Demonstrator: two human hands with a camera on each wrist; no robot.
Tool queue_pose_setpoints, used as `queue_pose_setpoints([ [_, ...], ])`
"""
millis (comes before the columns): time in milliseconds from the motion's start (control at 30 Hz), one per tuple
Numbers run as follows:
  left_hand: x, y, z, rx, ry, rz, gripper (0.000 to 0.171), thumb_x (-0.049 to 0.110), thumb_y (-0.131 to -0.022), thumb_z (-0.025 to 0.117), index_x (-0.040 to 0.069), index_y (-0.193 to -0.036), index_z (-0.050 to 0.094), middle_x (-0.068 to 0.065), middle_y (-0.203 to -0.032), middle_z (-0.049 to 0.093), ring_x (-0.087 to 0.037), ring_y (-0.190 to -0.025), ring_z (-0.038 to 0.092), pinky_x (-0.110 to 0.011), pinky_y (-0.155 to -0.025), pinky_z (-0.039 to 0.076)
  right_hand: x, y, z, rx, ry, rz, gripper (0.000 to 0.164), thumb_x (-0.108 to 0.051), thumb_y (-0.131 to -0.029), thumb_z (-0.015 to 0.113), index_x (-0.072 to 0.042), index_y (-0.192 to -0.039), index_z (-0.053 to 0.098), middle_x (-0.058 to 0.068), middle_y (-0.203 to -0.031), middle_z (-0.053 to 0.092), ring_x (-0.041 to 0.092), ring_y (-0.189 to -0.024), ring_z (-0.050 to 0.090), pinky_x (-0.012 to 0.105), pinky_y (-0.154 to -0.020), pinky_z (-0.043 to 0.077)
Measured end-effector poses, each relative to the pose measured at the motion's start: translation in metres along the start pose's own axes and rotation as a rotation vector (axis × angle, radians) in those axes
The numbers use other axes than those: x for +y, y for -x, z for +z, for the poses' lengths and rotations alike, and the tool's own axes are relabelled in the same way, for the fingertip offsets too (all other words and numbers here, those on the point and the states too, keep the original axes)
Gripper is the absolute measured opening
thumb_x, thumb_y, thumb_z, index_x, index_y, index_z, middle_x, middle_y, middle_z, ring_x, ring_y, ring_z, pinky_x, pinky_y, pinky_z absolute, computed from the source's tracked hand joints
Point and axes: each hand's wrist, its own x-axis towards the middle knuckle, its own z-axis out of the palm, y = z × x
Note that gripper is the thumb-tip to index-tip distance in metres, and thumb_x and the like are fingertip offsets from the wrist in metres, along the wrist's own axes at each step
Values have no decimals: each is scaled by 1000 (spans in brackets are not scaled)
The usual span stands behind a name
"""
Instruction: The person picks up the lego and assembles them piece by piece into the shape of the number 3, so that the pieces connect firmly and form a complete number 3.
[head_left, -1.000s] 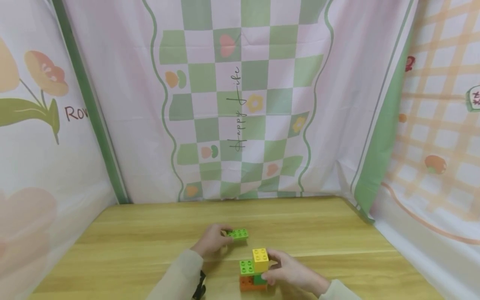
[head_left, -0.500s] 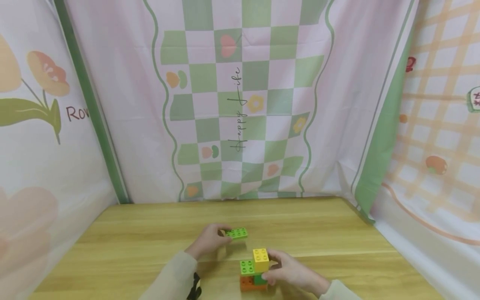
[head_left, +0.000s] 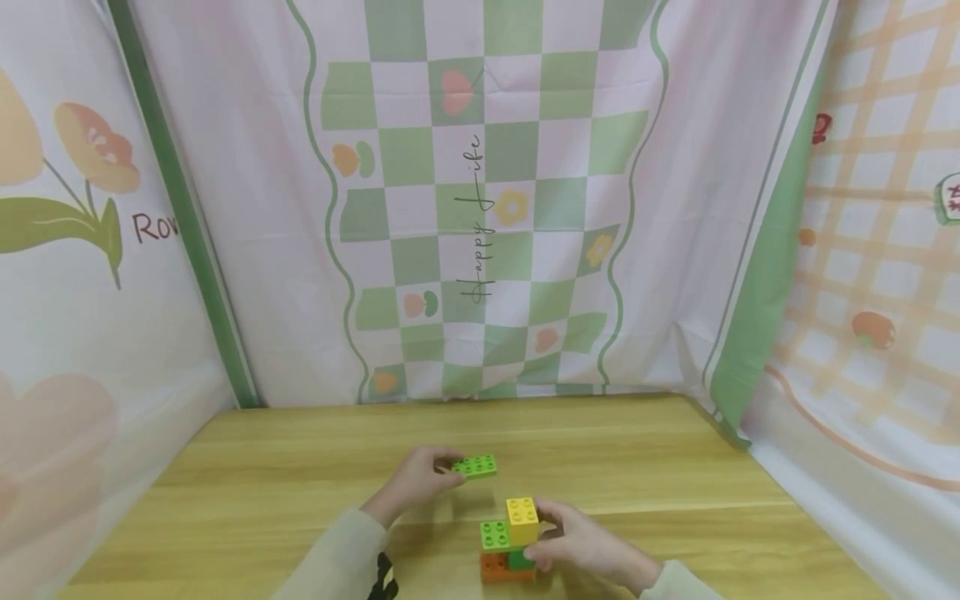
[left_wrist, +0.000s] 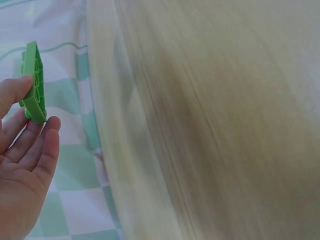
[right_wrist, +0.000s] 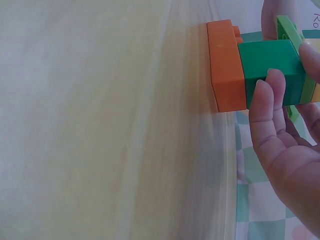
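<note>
In the head view my left hand pinches one end of a flat light green toy brick, studs up, above the table beyond the stack. The left wrist view shows thumb and fingers at that green brick. My right hand grips a small brick stack from its right side. An orange brick forms its bottom, with a dark green brick on its right half. Over these lies a flat light green brick, topped on the right by a yellow brick. Fingertips touch the dark green brick in the right wrist view.
The wooden table ends at a hanging checked curtain behind. Printed cloth hangs on both sides too. A black item shows beside the left sleeve.
My left wrist and sleeve have shifted a little left, and the pinched green brick has risen slightly. The right hand and the stack stay in place.
</note>
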Motion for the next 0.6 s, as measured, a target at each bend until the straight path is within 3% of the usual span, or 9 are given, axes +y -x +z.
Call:
queue_pose_setpoints([
  [600,27,12,-3,-24,3,26,36,18,-81,70,1,-112,62,-1,-97,63,-15,-83,58,-25,-71,49,2,0,0,11,44,-37,49,-5,-86,59,9,-129,38,16,-115,52,25,-83,59,29,-67,50],
])
